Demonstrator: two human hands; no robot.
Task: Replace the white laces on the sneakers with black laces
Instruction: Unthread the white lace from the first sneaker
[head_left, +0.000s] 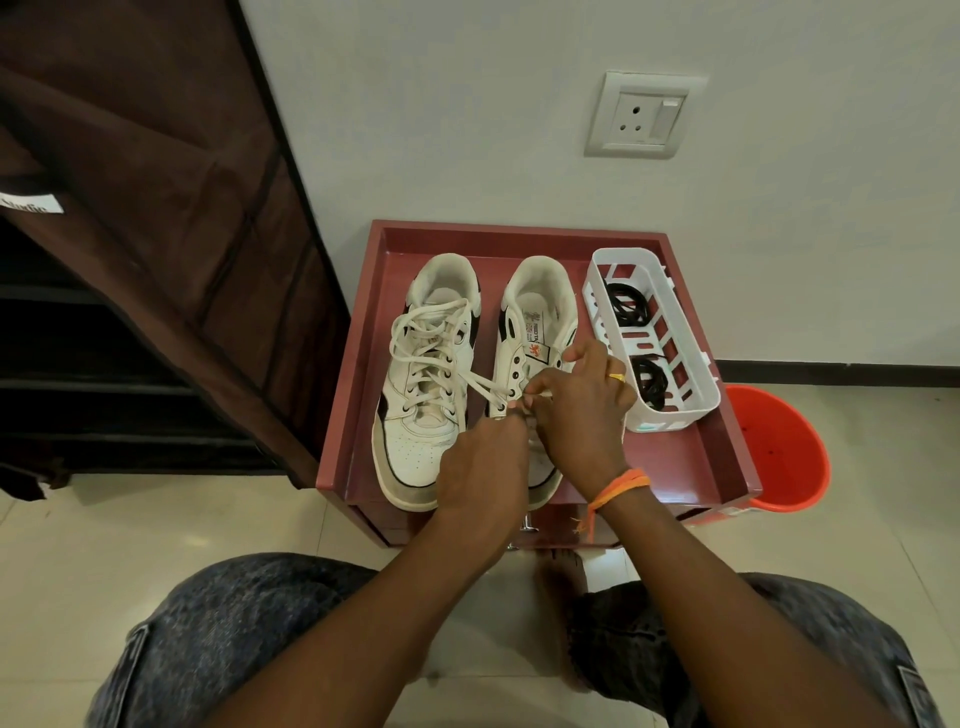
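A white lace (485, 387) runs slack from the lower eyelets of the right sneaker (540, 332) across the gap toward the left sneaker (426, 364), on a maroon tray (691, 457) against the wall. The right sneaker's upper eyelets stand bare, its tongue exposed; only the lowest rows, under the hands, appear to hold lace. The left sneaker is laced in white to the top, its ends loose over the tongue.

By that showing the job is early: one shoe is most of the way unlaced, the other untouched, and no black lace has gone into either. The black laces (628, 306) lie coiled in two bundles inside a white basket (675, 415) at the tray's right side, just beside the right sneaker and clear of both hands.

The left hand (483, 467) comes in over the toe of the right sneaker, its fingertips curled down at the low eyelets, seemingly pinching the lace there, though the back of the hand hides the contact. The right hand (582, 410), wearing a ring and an orange wrist thread, meets it from the right, thumb and forefinger closed on the lace at the same spot.

An orange bucket (779, 457) sits on the floor behind the tray.
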